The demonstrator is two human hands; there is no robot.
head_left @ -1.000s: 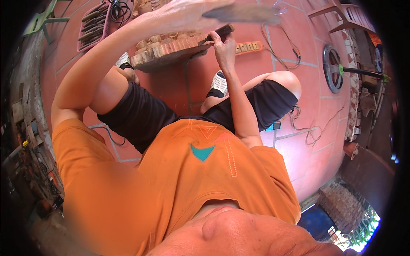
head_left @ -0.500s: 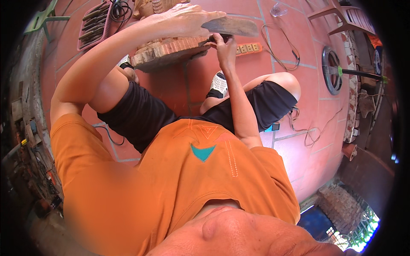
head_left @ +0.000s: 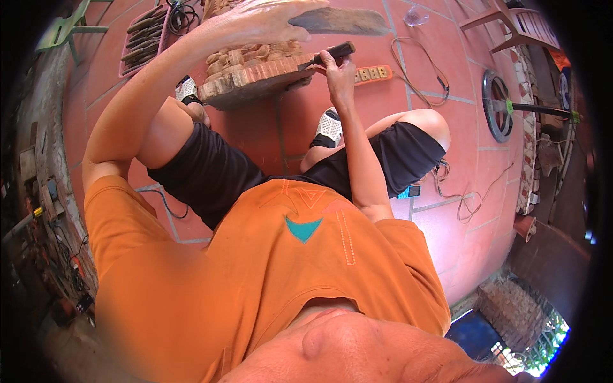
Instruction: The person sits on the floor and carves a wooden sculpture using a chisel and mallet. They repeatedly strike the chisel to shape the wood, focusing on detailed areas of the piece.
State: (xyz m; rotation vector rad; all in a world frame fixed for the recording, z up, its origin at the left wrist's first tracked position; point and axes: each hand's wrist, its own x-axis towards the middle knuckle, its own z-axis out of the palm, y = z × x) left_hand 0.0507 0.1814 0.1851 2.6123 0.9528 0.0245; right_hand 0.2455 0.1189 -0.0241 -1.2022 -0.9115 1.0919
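Note:
A flat, worn wooden mallet [head_left: 348,22] is gripped by my left hand [head_left: 265,22], with its blade pointing right. The mallet is held apart from the chisel, beyond its handle in the picture. My right hand [head_left: 340,75] is closed around a dark-handled chisel [head_left: 338,51], whose narrow end points left to the edge of a carved wooden block [head_left: 262,75]. Whether the chisel's tip touches the wood is too small to tell. The block's top bears rounded carved relief, partly hidden behind my left forearm.
A pink basket [head_left: 123,64] of chisels stands at the far left, beside a coiled black cable [head_left: 184,18]. An orange power strip [head_left: 372,75] lies just right of my right hand. Further right are a cord [head_left: 421,94], a wheel-like ring [head_left: 495,105] and a chair [head_left: 511,27].
My left hand and the mallet have moved up and away from the chisel, uncovering its handle and more of the carving. My right hand stays nearly in place.

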